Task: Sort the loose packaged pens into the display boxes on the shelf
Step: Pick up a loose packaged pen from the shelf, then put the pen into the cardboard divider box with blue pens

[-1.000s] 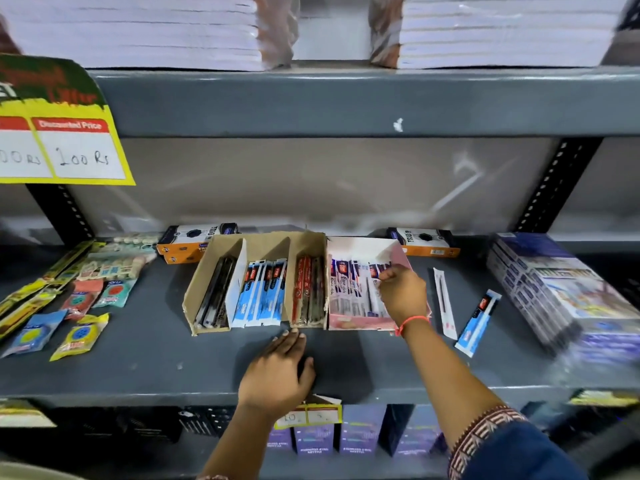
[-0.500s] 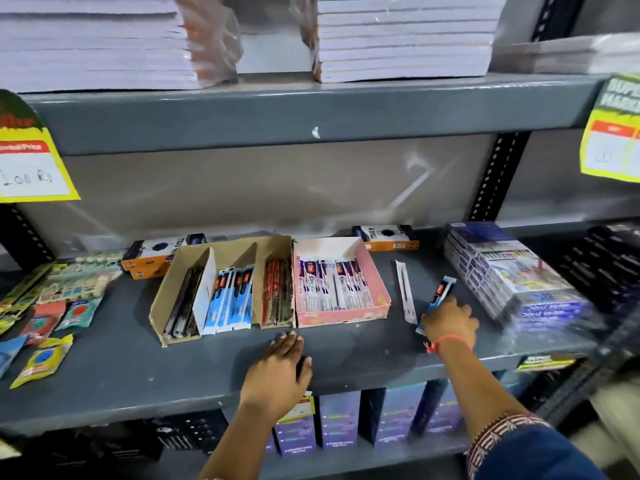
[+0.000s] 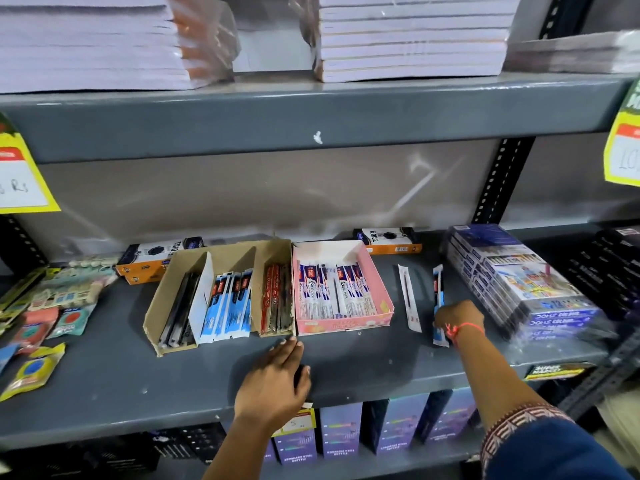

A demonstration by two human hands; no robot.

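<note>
A brown cardboard display box (image 3: pixel 227 250) with three compartments holds black, blue and red packaged pens. Beside it on the right, a pink display box (image 3: pixel 346 323) holds white-and-blue packaged pens. Two loose pens lie right of the pink box: a white packaged pen (image 3: pixel 408 299) and a blue packaged pen (image 3: pixel 438 285). My right hand (image 3: pixel 459 317) is closed on the lower half of the blue pen, which still rests on the shelf. My left hand (image 3: pixel 273 382) lies flat, palm down, on the shelf's front edge below the boxes, holding nothing.
A wrapped stack of colour-pencil packs (image 3: pixel 519 282) stands just right of my right hand. Two orange-and-black boxes (image 3: pixel 389 240) (image 3: pixel 152 258) sit behind the display boxes. Small sachets (image 3: pixel 52 306) cover the shelf's left end. Stacked notebooks (image 3: pixel 408 36) fill the shelf above.
My right hand left the pink box, moved right and took hold of the blue packaged pen, turning it from slanted to nearly straight. The left hand stayed put.
</note>
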